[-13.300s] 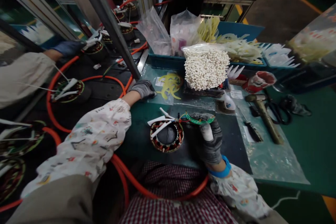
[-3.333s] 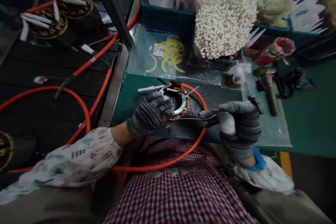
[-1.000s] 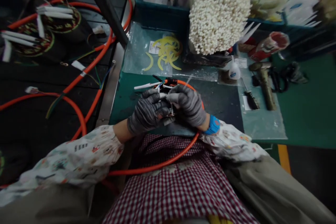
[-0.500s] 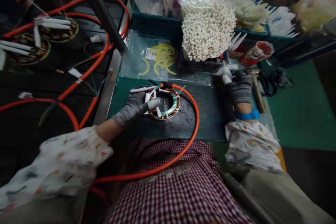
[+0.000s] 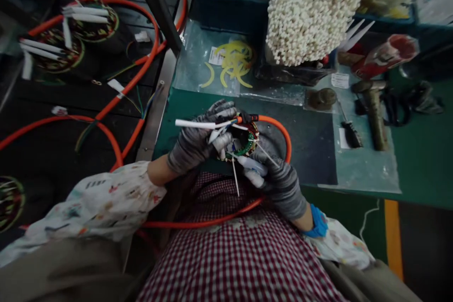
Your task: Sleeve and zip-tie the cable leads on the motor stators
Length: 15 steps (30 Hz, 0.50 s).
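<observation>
My left hand (image 5: 193,144), in a grey glove, grips the near-left side of a ring-shaped motor stator (image 5: 252,138) with copper windings and a green circuit board. A white sleeve tube (image 5: 194,124) sticks out to the left over that hand. An orange cable (image 5: 279,127) runs from the stator's top and loops round to the right. White cable ties (image 5: 235,179) stick out from the ring. My gloved right hand (image 5: 285,186) is closed round a small translucent squeeze bottle (image 5: 253,165), its narrow tip pointing at the stator's inner edge. Fingers partly hide the ring.
Yellow curved strips (image 5: 235,61) lie on a plastic bag behind the stator. A bag of white beaded pieces (image 5: 311,14) stands at the back. To the right are a hammer (image 5: 374,113), a black-handled tool (image 5: 351,134) and scissors (image 5: 398,106). More stators (image 5: 94,26) stand at the left.
My right hand has come from the right side of the table to the stator, carrying the squeeze bottle. The stator is now raised and tilted, nearer to me, in my left hand.
</observation>
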Each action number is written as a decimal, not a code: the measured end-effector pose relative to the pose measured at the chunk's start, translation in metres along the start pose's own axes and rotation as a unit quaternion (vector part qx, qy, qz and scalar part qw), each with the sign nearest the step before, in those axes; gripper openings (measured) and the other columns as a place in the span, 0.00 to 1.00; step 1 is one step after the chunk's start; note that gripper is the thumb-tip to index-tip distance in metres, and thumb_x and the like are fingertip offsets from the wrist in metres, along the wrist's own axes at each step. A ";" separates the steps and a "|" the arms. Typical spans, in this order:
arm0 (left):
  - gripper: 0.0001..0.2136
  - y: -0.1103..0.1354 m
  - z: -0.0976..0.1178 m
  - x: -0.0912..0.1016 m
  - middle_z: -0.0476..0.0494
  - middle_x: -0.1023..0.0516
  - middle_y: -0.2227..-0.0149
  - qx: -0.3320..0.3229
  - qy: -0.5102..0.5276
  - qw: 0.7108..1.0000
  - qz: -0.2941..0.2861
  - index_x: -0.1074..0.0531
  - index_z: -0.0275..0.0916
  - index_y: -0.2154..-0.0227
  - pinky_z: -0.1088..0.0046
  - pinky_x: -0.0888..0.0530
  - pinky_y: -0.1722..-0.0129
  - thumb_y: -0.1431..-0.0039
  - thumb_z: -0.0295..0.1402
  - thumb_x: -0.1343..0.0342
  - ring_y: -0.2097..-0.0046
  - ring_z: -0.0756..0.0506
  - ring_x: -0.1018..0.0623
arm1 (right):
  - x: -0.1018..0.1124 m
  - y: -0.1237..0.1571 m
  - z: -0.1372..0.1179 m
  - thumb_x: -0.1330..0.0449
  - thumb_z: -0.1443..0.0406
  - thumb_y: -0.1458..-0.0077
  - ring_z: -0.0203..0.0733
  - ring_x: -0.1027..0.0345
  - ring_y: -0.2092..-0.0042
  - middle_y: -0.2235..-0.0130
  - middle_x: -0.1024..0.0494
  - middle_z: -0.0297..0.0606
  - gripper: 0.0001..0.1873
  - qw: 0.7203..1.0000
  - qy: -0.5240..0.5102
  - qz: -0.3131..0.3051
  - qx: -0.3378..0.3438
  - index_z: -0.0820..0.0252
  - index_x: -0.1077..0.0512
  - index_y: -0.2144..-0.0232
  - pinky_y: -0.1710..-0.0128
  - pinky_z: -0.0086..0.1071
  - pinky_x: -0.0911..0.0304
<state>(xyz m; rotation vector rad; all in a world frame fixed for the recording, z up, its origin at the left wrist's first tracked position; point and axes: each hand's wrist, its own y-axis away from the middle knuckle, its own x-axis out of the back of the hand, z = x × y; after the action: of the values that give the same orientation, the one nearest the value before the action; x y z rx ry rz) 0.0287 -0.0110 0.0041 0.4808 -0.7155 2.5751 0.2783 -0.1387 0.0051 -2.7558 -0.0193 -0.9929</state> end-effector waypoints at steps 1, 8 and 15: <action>0.26 0.005 0.004 -0.002 0.42 0.18 0.30 -0.049 -0.011 0.999 0.003 0.28 0.53 0.25 0.44 0.29 0.19 0.22 0.42 0.38 0.26 0.34 0.21 | 0.002 0.002 -0.001 0.30 0.55 0.29 0.54 0.09 0.59 0.55 0.07 0.43 0.16 1.000 0.006 -0.003 0.006 0.51 0.13 0.44 0.59 0.45 0.12; 0.33 0.023 0.019 0.005 0.45 0.23 0.25 -0.148 -0.108 0.982 -0.038 0.44 0.62 0.18 0.43 0.27 0.21 0.19 0.40 0.42 0.20 0.34 0.29 | 0.013 -0.005 -0.024 0.28 0.54 0.30 0.56 0.09 0.54 0.53 0.07 0.41 0.14 0.999 0.035 -0.016 0.031 0.50 0.11 0.47 0.50 0.45 0.12; 0.33 0.022 0.023 0.010 0.39 0.24 0.25 -0.167 -0.168 0.970 -0.062 0.48 0.57 0.16 0.43 0.25 0.23 0.17 0.44 0.44 0.20 0.33 0.31 | 0.021 -0.012 -0.031 0.33 0.51 0.27 0.53 0.10 0.62 0.60 0.07 0.40 0.14 0.994 0.096 0.010 0.047 0.51 0.12 0.57 0.62 0.43 0.15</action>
<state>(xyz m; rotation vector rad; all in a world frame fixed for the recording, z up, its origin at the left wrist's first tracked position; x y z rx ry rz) 0.0145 -0.0380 0.0174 0.8297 -1.1685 2.2167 0.2741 -0.1344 0.0439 -2.5596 -0.0085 -1.2148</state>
